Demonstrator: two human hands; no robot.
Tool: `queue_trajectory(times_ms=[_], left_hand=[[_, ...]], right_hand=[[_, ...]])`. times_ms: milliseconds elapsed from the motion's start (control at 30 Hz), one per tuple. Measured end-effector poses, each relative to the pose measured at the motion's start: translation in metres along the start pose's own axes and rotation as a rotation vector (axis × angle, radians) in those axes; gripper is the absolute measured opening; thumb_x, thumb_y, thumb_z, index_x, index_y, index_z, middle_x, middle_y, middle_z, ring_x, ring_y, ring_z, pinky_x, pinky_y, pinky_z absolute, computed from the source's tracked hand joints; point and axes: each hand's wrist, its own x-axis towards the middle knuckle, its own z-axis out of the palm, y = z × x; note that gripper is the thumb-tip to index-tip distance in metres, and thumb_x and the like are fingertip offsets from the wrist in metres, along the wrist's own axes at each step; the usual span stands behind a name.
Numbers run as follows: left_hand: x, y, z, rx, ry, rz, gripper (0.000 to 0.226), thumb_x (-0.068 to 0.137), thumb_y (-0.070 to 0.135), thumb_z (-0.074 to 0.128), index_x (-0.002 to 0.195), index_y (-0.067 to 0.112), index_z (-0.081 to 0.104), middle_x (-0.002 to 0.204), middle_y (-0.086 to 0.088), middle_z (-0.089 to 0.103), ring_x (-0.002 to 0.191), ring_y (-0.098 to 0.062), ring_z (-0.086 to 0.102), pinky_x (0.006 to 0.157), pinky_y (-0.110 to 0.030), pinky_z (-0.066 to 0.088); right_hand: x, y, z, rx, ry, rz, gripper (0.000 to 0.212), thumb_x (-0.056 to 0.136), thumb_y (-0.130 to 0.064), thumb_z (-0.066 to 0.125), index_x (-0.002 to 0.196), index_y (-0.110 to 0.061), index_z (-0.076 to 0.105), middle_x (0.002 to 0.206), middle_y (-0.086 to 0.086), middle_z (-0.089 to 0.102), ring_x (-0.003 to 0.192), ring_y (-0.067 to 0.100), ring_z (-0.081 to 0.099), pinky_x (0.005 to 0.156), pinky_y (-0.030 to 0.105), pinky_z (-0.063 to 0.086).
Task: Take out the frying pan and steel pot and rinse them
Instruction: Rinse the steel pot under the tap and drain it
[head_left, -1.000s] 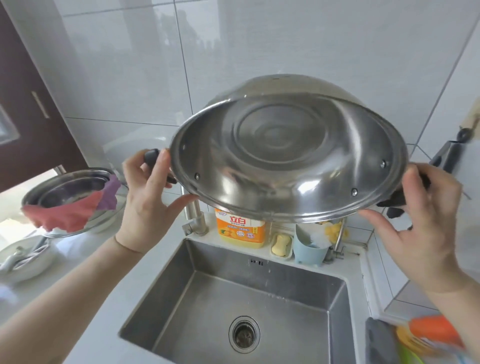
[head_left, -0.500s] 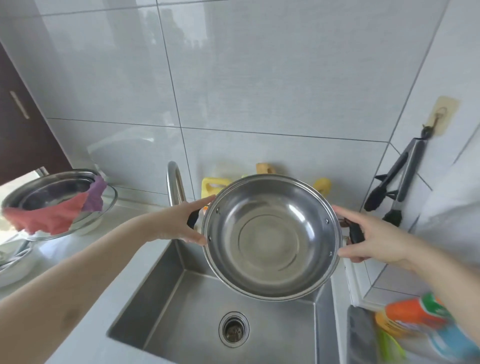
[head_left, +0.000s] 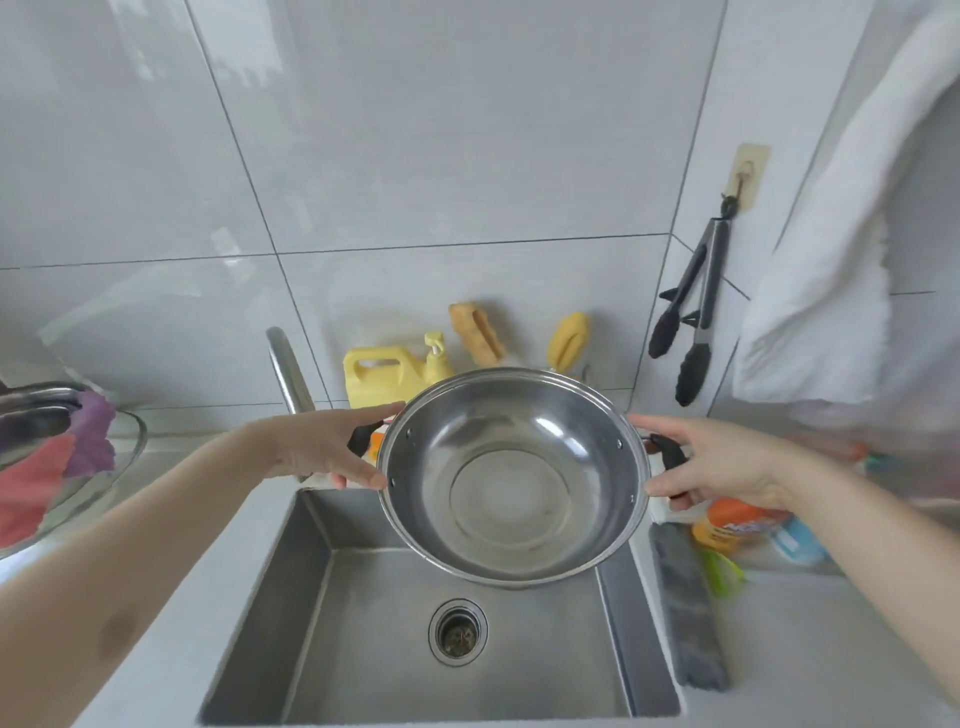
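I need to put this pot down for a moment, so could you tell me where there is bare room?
The sink floor around the drain is bare. The right counter by the orange bottle and the left by the cloth-filled bowl are crowded.
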Motion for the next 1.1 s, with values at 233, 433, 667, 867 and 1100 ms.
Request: queue_trajectory(times_ms=[233,433,667,867,1100], left_hand=[[0.049,0.05,0.024,0.149,-0.201,0.195,0.091,0.066,0.042,0.087,0.136,0.062,0.033,0.069,0.012,0.039,0.064,-0.005,0.045,0.067,-0.021,0.044],[0.081,0.139,0.098,0.257,-0.366,0.369,0.088,0.067,0.039,0.087,0.134,0.062,0.035,0.069,0.016,0.043,0.065,-0.004,0.048,0.068,-0.02,0.044],[0.059,0.272,0.232,0.413,-0.522,0.574,0.085,0.073,0.028,0.085,0.141,0.048,0.037,0.069,0.019,0.048,0.064,0.0,0.053,0.067,-0.019,0.047],[-0.008,0.379,0.384,0.464,-0.684,0.712,0.092,0.068,0.027,0.088,0.139,0.051,0.036,0.083,0.001,0.042,0.069,-0.011,0.048,0.061,-0.021,0.047],[-0.113,0.496,0.585,0.55,-0.982,0.908,0.093,0.069,0.023,0.086,0.137,0.054,0.032,0.132,0.021,0.046,0.1,-0.017,0.057,0.07,-0.024,0.052]], right_hand=[[-0.093,0.047,0.006,0.118,0.162,0.066,0.073,0.075,0.003,0.075,0.13,-0.042,0.057,0.103,0.006,0.052,0.074,0.016,0.052,0.067,0.025,0.051],[-0.225,0.1,0.004,0.207,0.45,0.132,0.072,0.076,0.005,0.075,0.127,-0.045,0.059,0.116,0.005,0.049,0.071,0.016,0.053,0.073,0.028,0.053],[-0.417,0.161,0.036,0.349,0.766,0.198,0.072,0.077,0.004,0.076,0.127,-0.045,0.058,0.118,-0.005,0.057,0.08,0.014,0.064,0.07,0.027,0.053],[-0.602,0.216,0.09,0.435,1.0,0.261,0.075,0.077,0.008,0.074,0.132,-0.04,0.055,0.1,-0.005,0.063,0.076,0.016,0.06,0.072,0.03,0.054],[-0.809,0.259,0.191,0.529,1.327,0.357,0.065,0.079,0.001,0.075,0.113,-0.052,0.057,0.126,-0.006,0.054,0.106,0.016,0.062,0.087,0.034,0.055]])
